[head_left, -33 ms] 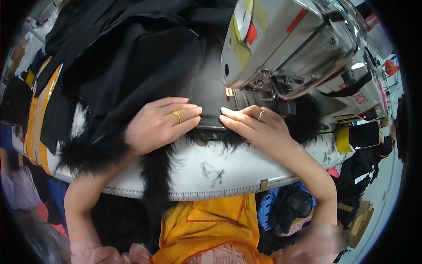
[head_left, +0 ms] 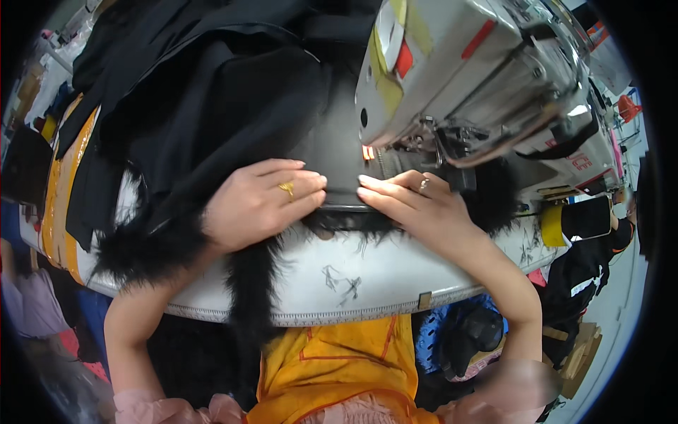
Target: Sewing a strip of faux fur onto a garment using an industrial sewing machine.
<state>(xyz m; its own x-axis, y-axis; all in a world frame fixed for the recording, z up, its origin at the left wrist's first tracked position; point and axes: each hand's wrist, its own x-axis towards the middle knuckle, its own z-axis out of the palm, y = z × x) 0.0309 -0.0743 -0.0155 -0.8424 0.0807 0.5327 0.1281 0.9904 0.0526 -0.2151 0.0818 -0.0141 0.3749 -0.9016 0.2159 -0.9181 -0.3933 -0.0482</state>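
White tabletop [head_left: 381, 265], edged with a ruler strip [head_left: 367, 309], is set before the sewing machine [head_left: 452, 56]. Black fabric [head_left: 342, 185] is pressed flat just before the machine by the left hand [head_left: 256, 201] and right hand [head_left: 432, 212], both palms down, fingers extended. Farther off, dark cloth [head_left: 219, 92] is heaped left of the machine.

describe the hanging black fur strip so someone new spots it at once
On the white table beneath the sewing machine, find the ruler along the front edge. Below the left hand, the black fur strip hangs across it. Unlike the bunched fur to its left, it dangles off the table.
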